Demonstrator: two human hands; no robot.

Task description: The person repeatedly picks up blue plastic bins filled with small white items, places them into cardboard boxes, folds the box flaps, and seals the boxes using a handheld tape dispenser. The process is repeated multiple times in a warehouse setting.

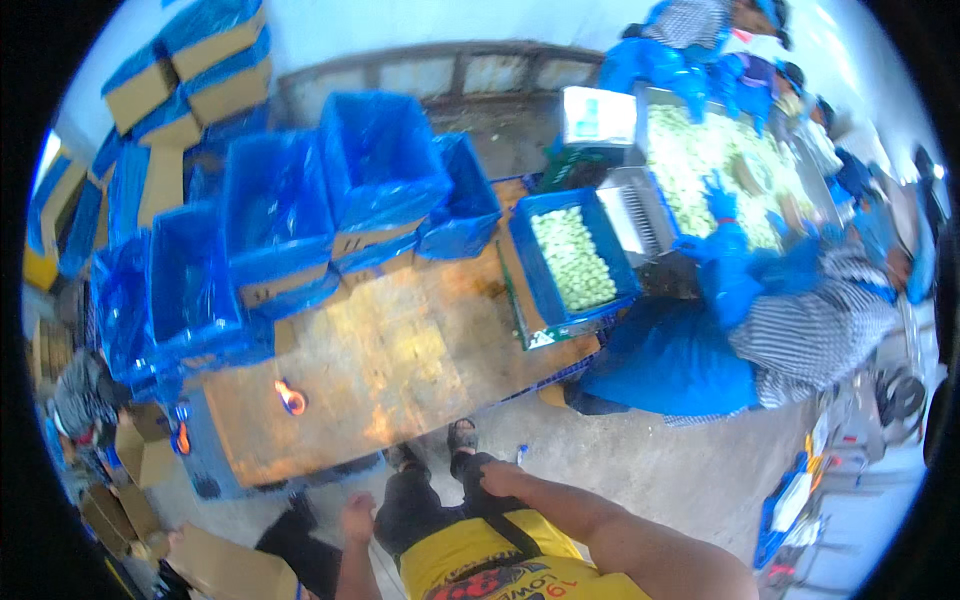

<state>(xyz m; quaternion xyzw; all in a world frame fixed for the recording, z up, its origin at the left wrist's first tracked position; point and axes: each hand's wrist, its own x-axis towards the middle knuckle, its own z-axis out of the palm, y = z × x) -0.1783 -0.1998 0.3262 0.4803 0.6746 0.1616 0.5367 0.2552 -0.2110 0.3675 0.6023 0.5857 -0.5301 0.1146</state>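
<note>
My left hand point(358, 516) hangs beside my left thigh, its fingers curled and nothing visible in them. Over my right thigh is my right hand point(498, 478), partly blurred, with no object seen in it. Before me stands a low table with a worn wooden top point(375, 360). An orange-handled tool point(291, 397), perhaps a tape dispenser, lies near its left end. At the table's right end, a carton lined with blue plastic point(525, 247) holds pale green cut pieces point(574, 259). Neither hand touches the table.
Several cartons with blue liners point(277, 199) stand along the table's far left side; more are stacked behind point(217, 60). At right, a co-worker in a blue apron point(675, 352) reaches over a metal sorting table point(817, 180) of green pieces. A brown carton point(229, 562) lies behind me at left.
</note>
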